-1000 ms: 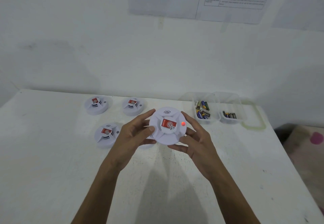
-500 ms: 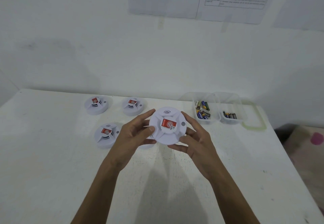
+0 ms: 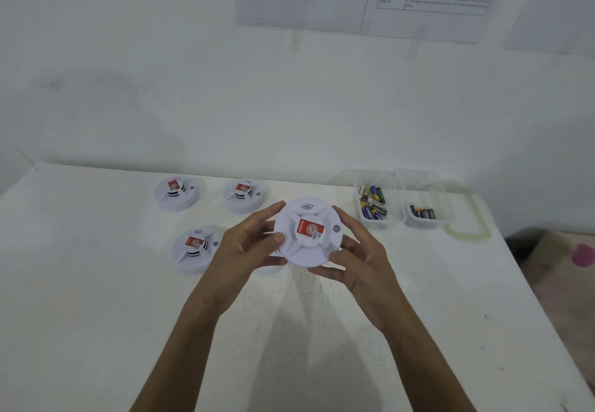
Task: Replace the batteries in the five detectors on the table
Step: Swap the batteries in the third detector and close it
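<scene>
My left hand [image 3: 244, 250] and right hand [image 3: 360, 260] each pinch the round white plastic detector [image 3: 307, 234] in an opposed grip at its rim, likely for twisting open.

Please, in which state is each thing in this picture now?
held detector, raised off the table, label up, indicator unlit
left hand, grips held detector's left rim
right hand, grips its right rim
back-left detector, lying on table
back-right detector, lying on table
front-left detector, lying on table
fifth detector, mostly hidden behind left hand
left tub, open, holding batteries
right tub, open, holding batteries
lid, off, beside right tub
</scene>
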`<state>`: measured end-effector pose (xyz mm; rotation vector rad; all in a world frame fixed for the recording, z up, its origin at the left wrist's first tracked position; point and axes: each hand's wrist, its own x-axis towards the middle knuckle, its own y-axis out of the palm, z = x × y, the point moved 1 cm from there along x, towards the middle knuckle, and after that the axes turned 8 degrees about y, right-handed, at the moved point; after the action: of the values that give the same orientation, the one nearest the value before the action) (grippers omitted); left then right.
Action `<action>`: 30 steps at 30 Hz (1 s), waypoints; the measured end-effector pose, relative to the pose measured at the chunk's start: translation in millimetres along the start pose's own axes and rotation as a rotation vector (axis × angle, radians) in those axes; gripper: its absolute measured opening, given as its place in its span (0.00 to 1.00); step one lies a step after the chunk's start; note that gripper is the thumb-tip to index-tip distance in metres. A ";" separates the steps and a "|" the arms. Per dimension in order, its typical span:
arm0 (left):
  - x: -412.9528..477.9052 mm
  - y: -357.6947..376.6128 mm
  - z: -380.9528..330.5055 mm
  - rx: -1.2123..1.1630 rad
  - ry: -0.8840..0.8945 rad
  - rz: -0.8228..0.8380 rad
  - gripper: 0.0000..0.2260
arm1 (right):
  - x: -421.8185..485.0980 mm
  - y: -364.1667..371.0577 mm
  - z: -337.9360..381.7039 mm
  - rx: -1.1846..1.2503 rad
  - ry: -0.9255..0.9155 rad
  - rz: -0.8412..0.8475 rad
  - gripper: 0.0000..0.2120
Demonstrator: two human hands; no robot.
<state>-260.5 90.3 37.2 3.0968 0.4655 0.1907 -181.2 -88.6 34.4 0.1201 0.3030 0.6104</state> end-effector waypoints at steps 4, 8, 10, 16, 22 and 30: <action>0.1 -0.5 0.5 -0.006 0.002 0.002 0.21 | 1.4 -0.2 0.0 0.004 0.001 0.004 0.24; 1.1 -1.1 1.8 -0.008 0.005 -0.002 0.20 | 2.8 -1.0 -0.7 0.010 0.005 0.008 0.26; 1.9 -1.7 3.0 -0.005 0.003 -0.003 0.20 | 3.4 -0.4 -0.5 0.007 0.009 0.005 0.28; 4.7 -2.5 5.2 -0.001 0.004 0.003 0.19 | 6.6 -0.5 -0.6 -0.019 0.000 0.000 0.28; 6.9 -3.6 6.6 -0.014 0.009 0.004 0.19 | 12.1 -1.2 -1.8 -0.035 0.007 -0.007 0.29; 12.4 -5.0 9.3 -0.011 0.003 0.008 0.19 | 19.0 -3.2 -3.8 -0.044 0.006 -0.007 0.28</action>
<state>-249.1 98.9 29.4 3.0882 0.4501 0.1981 -165.9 -80.1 25.5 0.0749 0.2951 0.6105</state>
